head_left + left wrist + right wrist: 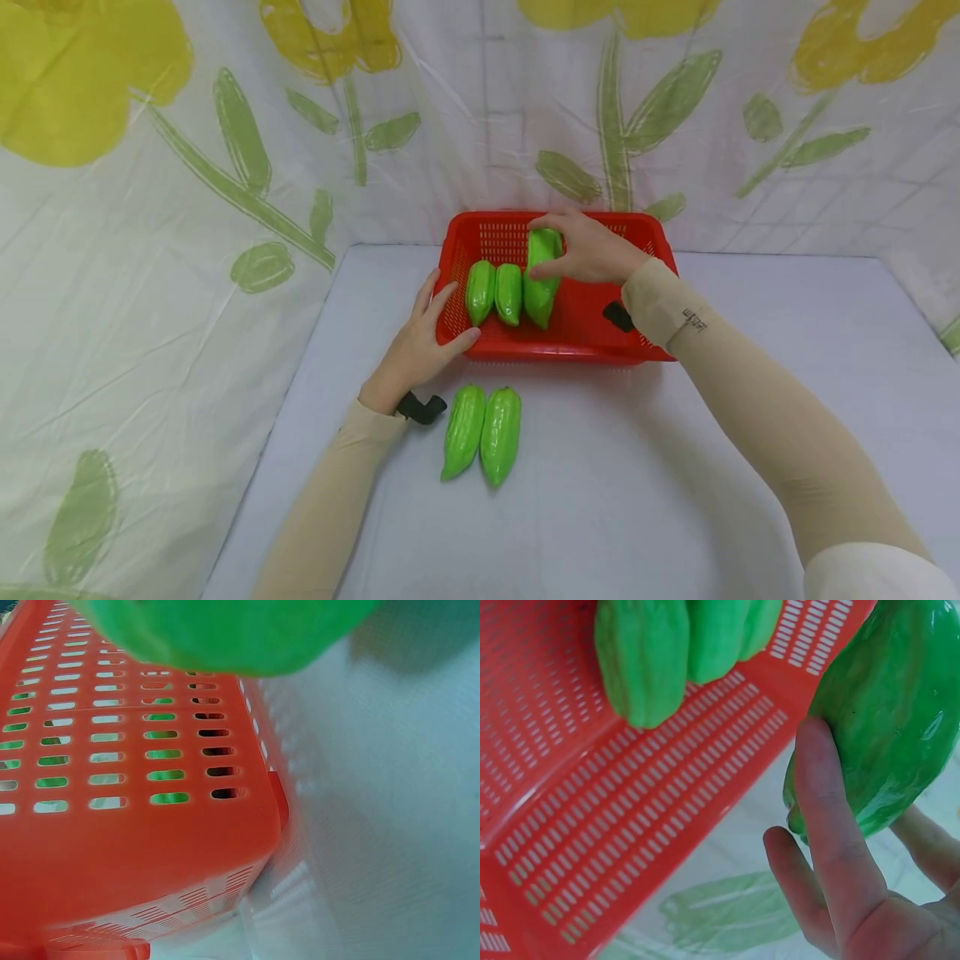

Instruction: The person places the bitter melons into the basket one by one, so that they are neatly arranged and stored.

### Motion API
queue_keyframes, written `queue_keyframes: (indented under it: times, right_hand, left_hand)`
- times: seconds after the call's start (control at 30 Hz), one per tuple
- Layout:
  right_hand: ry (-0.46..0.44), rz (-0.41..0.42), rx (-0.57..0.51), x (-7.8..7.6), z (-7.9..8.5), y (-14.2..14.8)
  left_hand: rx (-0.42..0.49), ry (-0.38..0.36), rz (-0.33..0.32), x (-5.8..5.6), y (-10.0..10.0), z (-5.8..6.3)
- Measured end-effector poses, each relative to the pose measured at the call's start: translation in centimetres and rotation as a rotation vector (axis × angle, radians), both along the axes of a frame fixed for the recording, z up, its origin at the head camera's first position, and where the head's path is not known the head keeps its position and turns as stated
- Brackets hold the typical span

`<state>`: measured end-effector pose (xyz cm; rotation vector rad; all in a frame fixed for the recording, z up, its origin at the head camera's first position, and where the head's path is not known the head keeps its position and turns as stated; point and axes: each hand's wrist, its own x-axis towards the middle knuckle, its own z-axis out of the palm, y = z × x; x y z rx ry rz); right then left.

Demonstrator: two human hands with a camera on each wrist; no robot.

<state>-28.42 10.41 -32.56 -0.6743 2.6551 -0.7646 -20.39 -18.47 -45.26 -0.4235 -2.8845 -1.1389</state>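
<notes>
My right hand [592,246] grips a glossy long green fruit [892,712] between thumb and fingers, over the inside of the red basket [581,353]. Other fruits like it lie side by side in the basket's left half, such as the leftmost fruit [481,293] and the one beside it [508,295]. The held fruit partly covers another in the head view. Near the basket's front left corner my left hand [416,350] spreads its fingers along the rim, thumb at the front edge. In the left wrist view, the basket's perforated side [135,817] fills the left.
Two more green fruits, the left one [464,432] and the right one [500,435], lie together on the white table [600,500] before the basket. Behind the basket hangs a flower-printed curtain [480,125]. Black camera mounts sit at both wrists.
</notes>
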Motion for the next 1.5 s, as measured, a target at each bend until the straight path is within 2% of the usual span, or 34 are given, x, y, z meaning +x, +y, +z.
queue_keyframes:
  times: [0.4, 0.87, 1.07, 1.5]
  right_hand:
    - [-0.017, -0.026, 0.076, -0.9, -0.1, 1.7]
    - [-0.057, -0.044, 0.084, -1.9, -0.8, 2.3]
    - [-0.075, -0.045, 0.098, -2.5, -1.8, 2.3]
    - [-0.139, -0.030, 0.188, -3.7, -5.0, 2.2]
  left_hand:
    - [0.005, 0.001, 0.000, 0.1, 0.0, 0.2]
    - [0.006, 0.001, 0.001, 0.0, -0.1, 0.0]
    - [0.005, 0.005, -0.004, 0.1, -0.1, 0.1]
    - [0.013, -0.002, 0.003, 0.1, 0.1, 0.1]
